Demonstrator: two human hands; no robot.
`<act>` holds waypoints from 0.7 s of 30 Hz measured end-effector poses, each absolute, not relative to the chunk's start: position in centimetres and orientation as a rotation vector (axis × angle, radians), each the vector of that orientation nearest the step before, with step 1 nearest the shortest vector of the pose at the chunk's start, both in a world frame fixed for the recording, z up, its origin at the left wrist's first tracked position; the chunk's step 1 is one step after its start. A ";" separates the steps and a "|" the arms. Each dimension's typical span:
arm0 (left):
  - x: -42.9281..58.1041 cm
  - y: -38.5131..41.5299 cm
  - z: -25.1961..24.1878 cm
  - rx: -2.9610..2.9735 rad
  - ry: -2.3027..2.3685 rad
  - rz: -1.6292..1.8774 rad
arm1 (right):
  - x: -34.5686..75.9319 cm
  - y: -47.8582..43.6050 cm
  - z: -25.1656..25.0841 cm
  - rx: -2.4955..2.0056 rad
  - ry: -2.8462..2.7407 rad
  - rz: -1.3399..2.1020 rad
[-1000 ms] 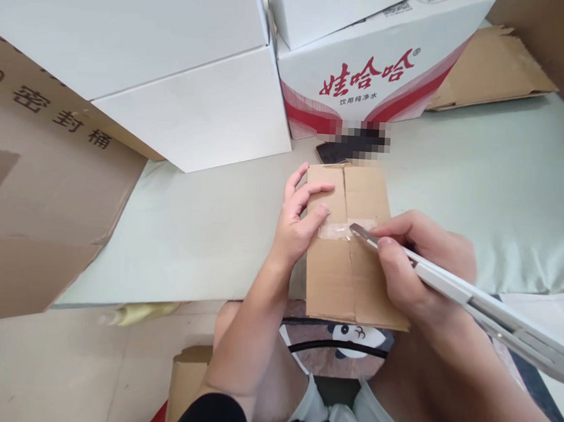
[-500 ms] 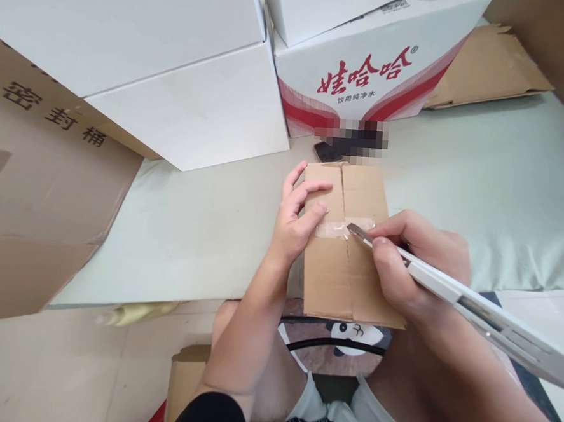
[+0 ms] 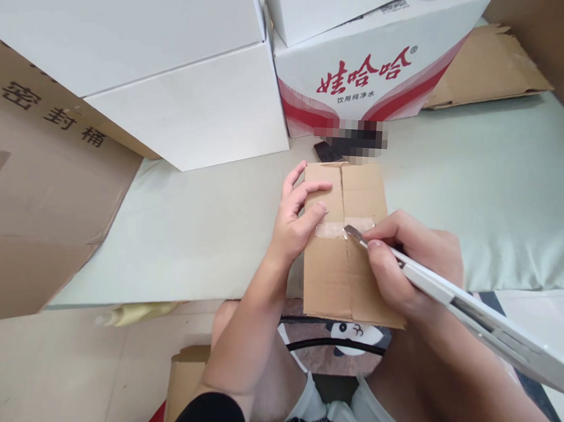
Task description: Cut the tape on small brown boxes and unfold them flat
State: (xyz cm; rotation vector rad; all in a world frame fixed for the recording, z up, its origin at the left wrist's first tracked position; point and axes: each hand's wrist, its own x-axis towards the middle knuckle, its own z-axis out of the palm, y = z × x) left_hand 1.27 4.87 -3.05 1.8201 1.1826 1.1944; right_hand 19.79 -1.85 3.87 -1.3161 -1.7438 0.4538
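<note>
Plainly brown, the seamed cardboard box [image 3: 326,274] bears clear tape [image 3: 329,230].

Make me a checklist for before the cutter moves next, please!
1. Left hand on the cardboard box: ok, it rests at the left side.
2. Right hand gripping the cutter: ok, fingers held near the blade.
3. Blade tip at the clear tape: ok, near the middle seam.
4. Left thumb away from the blade: ok, there is a gap, but it looks worth watching.
5. Tape cut right through: cannot tell.
6. Box fully supported by the table: cannot tell, its near end seems to overhang the edge.
</note>
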 end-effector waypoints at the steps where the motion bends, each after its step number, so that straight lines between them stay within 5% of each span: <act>1: 1.3 4.9 -3.1 1.819 1.191 1.191 | 19.8 -1.8 3.9 -1.321 -1.741 0.463; 21: 1.2 5.0 -3.2 1.811 1.169 1.205 | 19.8 -1.9 3.4 -1.298 -1.730 0.425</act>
